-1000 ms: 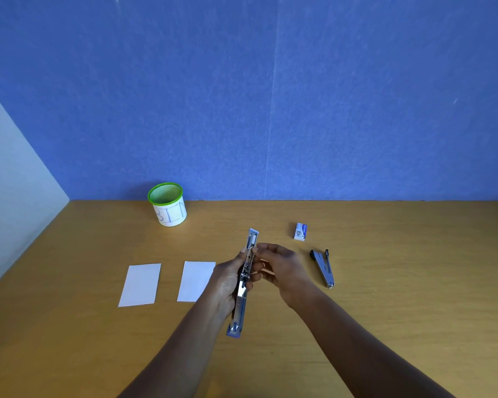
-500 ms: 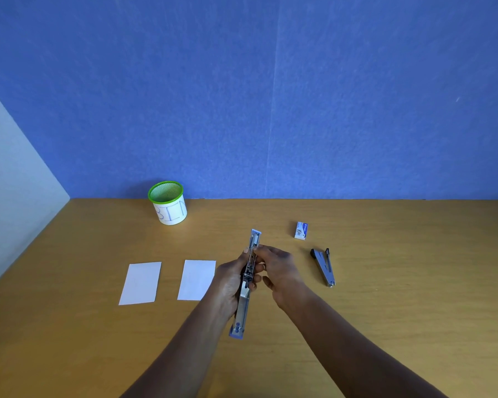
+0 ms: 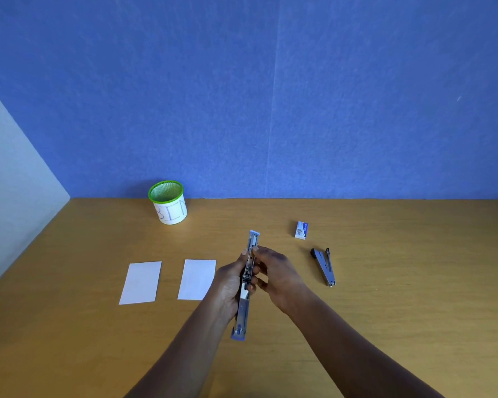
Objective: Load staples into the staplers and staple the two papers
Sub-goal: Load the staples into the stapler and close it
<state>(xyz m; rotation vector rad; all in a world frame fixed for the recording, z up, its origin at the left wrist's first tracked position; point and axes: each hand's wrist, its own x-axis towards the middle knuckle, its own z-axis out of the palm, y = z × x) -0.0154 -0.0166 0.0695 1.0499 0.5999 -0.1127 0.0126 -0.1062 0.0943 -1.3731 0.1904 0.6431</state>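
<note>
**Blue stapler** (image 3: 241, 310): swung fully open into one long strip and held just above the middle of the tabletop (image 3: 400, 297), far end pointing away from you.

**Hands:**
- The grip of your left hand (image 3: 227, 282) is wrapped round the stapler's midsection from the left.
- The grip of your right hand (image 3: 279, 275) is pinched on the upper channel from the right, fingertips against the metal rail.
- Whether a strip of staples lies under those fingertips is too small to tell.

**Stage, as judged:** loading of the first stapler is in hand and not complete, since the stapler is open.

**Left to do, by this view:**
- Close this stapler.
- Load the second stapler (image 3: 324, 267), which lies on the tabletop to the right of your right hand, its arms slightly parted at the far end.
- Staple both sheets.

**Papers:** the left paper (image 3: 141, 282) and right paper (image 3: 197, 278) lie flat, side by side but apart, to the left of your hands. Your left hand covers the near corner of the right one. Neither sheet has been brought to a stapler.

**Other things:** the staple box (image 3: 301, 230) sits near the second stapler, beyond it. A green-rimmed cup (image 3: 168, 202) stands at the back of the tabletop against the blue wall.

**Count:** two staplers, two papers, one staple box, one cup.
</note>
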